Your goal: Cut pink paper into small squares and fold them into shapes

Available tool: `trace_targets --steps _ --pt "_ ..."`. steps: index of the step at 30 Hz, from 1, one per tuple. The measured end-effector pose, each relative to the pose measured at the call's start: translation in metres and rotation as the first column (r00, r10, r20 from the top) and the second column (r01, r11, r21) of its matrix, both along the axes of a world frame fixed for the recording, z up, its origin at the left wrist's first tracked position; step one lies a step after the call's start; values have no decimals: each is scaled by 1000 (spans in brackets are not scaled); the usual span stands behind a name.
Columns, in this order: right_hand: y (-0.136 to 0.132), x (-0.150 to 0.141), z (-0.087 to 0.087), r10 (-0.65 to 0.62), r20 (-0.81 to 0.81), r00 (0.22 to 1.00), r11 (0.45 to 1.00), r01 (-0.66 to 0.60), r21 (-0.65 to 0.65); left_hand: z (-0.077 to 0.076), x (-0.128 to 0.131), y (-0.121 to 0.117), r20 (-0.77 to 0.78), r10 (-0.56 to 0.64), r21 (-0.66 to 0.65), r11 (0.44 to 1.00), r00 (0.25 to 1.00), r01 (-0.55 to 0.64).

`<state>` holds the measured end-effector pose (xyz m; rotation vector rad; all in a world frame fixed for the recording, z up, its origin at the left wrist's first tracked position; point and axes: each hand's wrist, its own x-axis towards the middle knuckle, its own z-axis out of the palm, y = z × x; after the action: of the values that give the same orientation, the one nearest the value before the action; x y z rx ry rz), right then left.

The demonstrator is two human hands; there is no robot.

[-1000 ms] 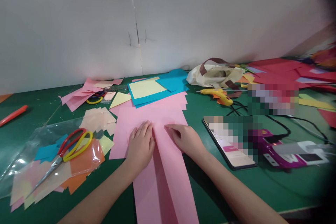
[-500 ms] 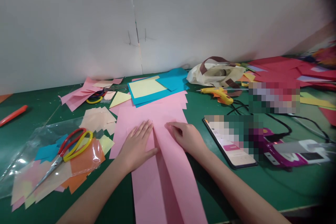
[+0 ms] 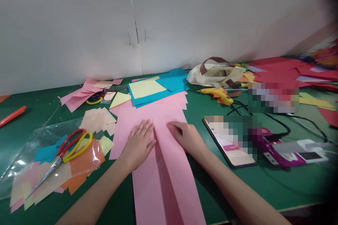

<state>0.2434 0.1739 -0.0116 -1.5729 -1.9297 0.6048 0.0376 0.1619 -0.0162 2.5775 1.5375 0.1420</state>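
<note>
Two hands on a folded pink sheet

The left hand (image 3: pixel 137 145) lies flat, fingers extended, on the pink sheet (image 3: pixel 148 190); the right hand (image 3: pixel 186 136), fingers curled, rests on its raised flap, though whether it pinches the paper I cannot tell. The sheet runs between and below both hands. Scissors (image 3: pixel 62 153) lie left of the left hand, a phone (image 3: pixel 232 147) right of the right hand.

Dim, even light over my green table (image 3: pixel 219 193), with a dark shadow running inside the pink paper's (image 3: pixel 179 161) fold. White glare spots glint on the plastic bag (image 3: pixel 23 154). Blocky pixels hide part of my phone (image 3: pixel 232 147). The right edge goes black and blurry, and the white board (image 3: pixel 68 35) looks soft grey.
</note>
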Motion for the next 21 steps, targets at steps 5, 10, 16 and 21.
trace_targets --steps 5,10,16,21 --pt "0 1 1 3 -9 1000 1000 -3 5 2 1 0 25 -18 -43 999 1000 19" --pt "1 1 3 -11 7 1000 1000 11 -9 4 1 0 65 -34 -56 998 997 37" --pt "1 1 1 -10 22 1000 1000 10 -9 4 1 0 104 -4 -43 999 995 8" --pt "2 3 0 -22 18 1000 1000 22 -6 7 0 0 116 -2 -58 998 993 8"
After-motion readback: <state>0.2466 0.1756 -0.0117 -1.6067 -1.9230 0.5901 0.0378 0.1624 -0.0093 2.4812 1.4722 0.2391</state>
